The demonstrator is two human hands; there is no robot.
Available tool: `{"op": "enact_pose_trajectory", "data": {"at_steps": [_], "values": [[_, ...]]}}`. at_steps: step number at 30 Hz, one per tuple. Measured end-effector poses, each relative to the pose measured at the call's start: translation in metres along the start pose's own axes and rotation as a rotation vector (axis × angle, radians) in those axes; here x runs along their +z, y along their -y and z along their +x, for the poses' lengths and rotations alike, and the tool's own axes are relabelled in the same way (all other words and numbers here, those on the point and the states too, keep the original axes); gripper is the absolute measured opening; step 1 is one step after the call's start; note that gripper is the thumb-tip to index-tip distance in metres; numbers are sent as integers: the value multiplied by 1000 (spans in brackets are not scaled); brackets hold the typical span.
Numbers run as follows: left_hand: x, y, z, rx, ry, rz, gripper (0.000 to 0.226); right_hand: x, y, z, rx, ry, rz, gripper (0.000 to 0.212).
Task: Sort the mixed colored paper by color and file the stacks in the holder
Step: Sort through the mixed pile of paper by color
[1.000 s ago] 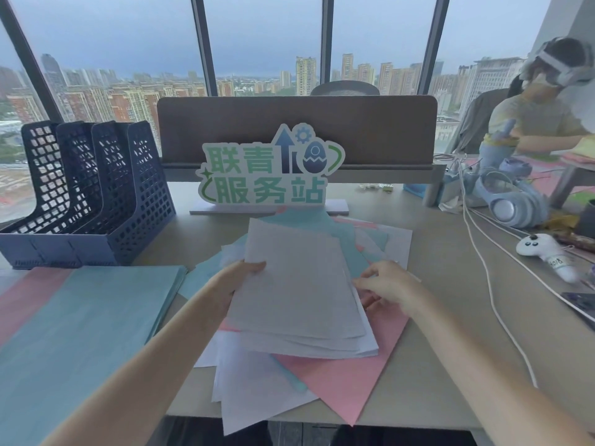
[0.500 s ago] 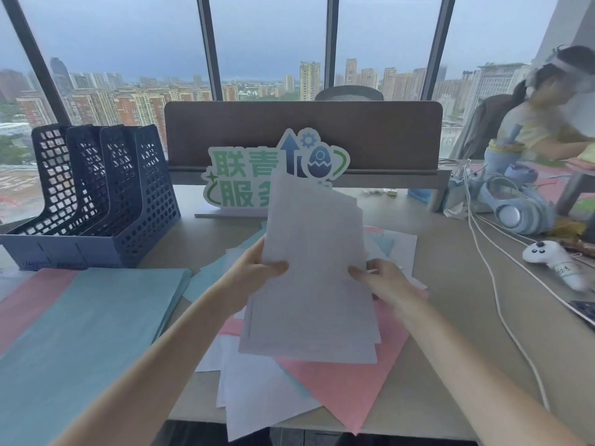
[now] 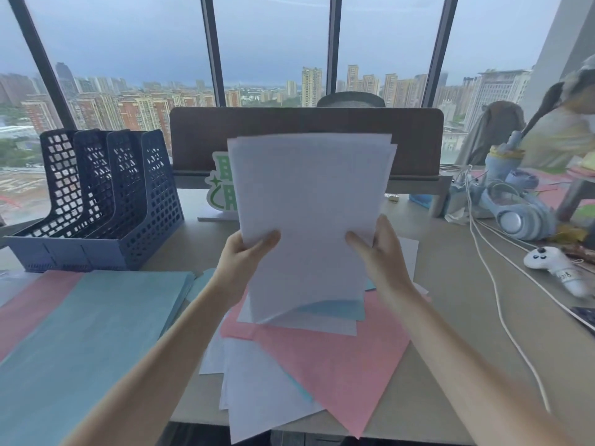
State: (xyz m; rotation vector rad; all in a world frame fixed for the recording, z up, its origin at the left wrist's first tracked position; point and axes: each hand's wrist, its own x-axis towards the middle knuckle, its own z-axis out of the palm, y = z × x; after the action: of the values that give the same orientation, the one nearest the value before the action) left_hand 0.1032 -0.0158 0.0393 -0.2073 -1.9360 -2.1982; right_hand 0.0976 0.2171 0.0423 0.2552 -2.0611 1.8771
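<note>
The person holds a stack of white sheets (image 3: 310,220) upright above the desk (image 3: 450,317), its lower edge curling just over the mixed pile (image 3: 322,358). The left hand (image 3: 244,255) grips the stack's left edge, thumb across the front and fingers hidden behind; the right hand (image 3: 380,249) holds the right edge the same way (its thumb lies flat on the paper). The mixed pile beneath shows pink, white and blue sheets lying askew. A sorted blue stack (image 3: 83,342) lies at the left, overlapping a pink stack (image 3: 35,304). The dark blue mesh file holder (image 3: 106,201) stands behind them at the desk's far left. A green sign (image 3: 222,185) stands partly hidden behind the held sheets.
</note>
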Motion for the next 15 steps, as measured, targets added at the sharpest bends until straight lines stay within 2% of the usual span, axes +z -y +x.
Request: {"op": "enact_pose_trajectory", "data": {"at_steps": [4, 6, 10, 13, 15], "values": [[-3, 23, -13, -131, 3, 61, 35, 6, -24, -10, 117, 102, -61, 29], [-4, 27, -14, -149, -9, 90, 38, 9, -34, -12, 145, 135, -142, 24], [-16, 23, 2, -113, -90, 200, 5, 10, -29, -9, 176, 153, -304, 22], [-37, 14, 15, -174, -133, 326, 9, 1, -31, -4, 309, 195, -639, 45], [-54, 14, 17, -269, -134, 417, 12, -3, -35, -8, 397, 291, -868, 78]]}}
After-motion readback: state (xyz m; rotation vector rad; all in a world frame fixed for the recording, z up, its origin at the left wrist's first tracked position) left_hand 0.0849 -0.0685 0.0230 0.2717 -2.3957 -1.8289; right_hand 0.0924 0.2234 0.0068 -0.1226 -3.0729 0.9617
